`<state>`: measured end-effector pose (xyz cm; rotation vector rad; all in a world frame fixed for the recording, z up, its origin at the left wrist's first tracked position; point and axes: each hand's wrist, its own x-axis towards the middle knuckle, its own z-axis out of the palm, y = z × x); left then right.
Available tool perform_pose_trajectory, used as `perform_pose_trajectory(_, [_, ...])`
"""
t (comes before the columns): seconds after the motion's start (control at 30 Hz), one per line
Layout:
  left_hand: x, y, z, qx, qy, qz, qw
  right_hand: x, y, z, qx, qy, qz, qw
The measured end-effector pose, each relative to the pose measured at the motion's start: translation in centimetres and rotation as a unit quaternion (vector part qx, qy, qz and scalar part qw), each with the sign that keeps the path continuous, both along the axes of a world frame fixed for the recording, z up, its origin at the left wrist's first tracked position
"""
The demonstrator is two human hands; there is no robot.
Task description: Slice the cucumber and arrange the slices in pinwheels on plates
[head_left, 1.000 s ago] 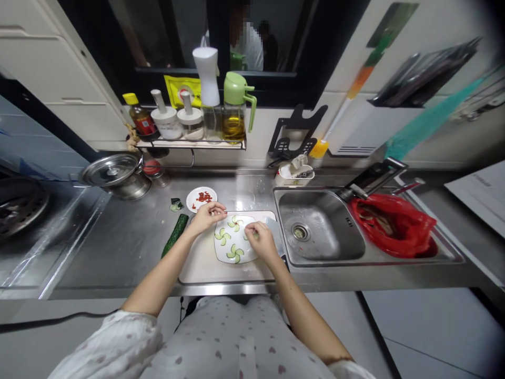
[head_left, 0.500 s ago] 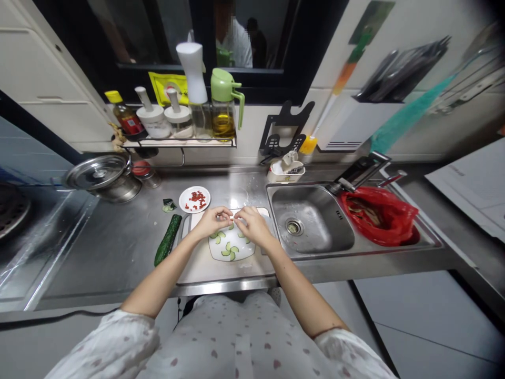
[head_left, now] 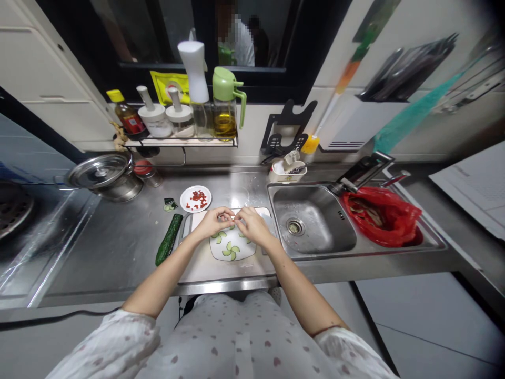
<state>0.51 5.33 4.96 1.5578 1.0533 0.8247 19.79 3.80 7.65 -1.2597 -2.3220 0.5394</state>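
Observation:
My left hand (head_left: 216, 220) and my right hand (head_left: 251, 223) meet fingertip to fingertip over the far part of a white plate (head_left: 241, 257). Both are closed in a pinch, and whatever is between the fingers is too small to make out. Thin cucumber slices (head_left: 231, 251) lie on the plate in pinwheel shapes, some partly covered by my hands. Under the plate is a pale cutting board (head_left: 193, 269). A small white dish (head_left: 183, 199) of chopped red bits (head_left: 198, 199) stands just beyond my left hand. Left of the board lies a whole-looking dark green cucumber (head_left: 169, 241).
A steel sink (head_left: 315, 223) is on the right, with a red plastic bag (head_left: 398, 226) beside it. A lidded pot (head_left: 104, 176) stands at the back left. Above the counter, a rack (head_left: 177, 142) holds bottles and jars. Small cucumber scraps (head_left: 170, 205) lie near the dish.
The view has shifted very slightly. Both hands stay pinched together over the plate, with only small finger movement; the cucumber slices in sight look the same.

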Motion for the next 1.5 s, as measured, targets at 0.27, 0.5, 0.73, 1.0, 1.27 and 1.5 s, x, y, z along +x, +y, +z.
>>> perform_pose_trajectory(0.27, [1.3,-0.9,-2.3,0.017,0.034,0.019,0.999,1.7,-0.1,-1.6,-0.016,0.039,-0.044,0.998])
perform_pose_trajectory(0.5, [2.9,-1.2,-5.6,0.008,0.132,0.048,0.990,4.4,-0.7,-4.4,-0.048,0.008,-0.083,0.995])
perform_pose_trajectory(0.73, [4.4,-1.4,-6.8,0.003,0.202,0.047,0.978,4.9,-1.4,-7.6,-0.080,-0.068,-0.086,0.991])
perform_pose_trajectory(1.0, [5.6,-1.7,-7.2,0.015,0.262,0.056,0.963,4.4,-1.4,-8.7,-0.079,-0.123,-0.081,0.986])
perform_pose_trajectory(1.27, [6.8,-1.9,-6.5,0.004,0.291,0.059,0.955,3.9,-1.3,-8.5,-0.073,-0.156,-0.069,0.983])
perform_pose_trajectory(1.5, [7.3,-1.7,-6.1,-0.016,0.332,0.043,0.942,3.5,-1.2,-8.0,-0.111,-0.210,-0.063,0.969])
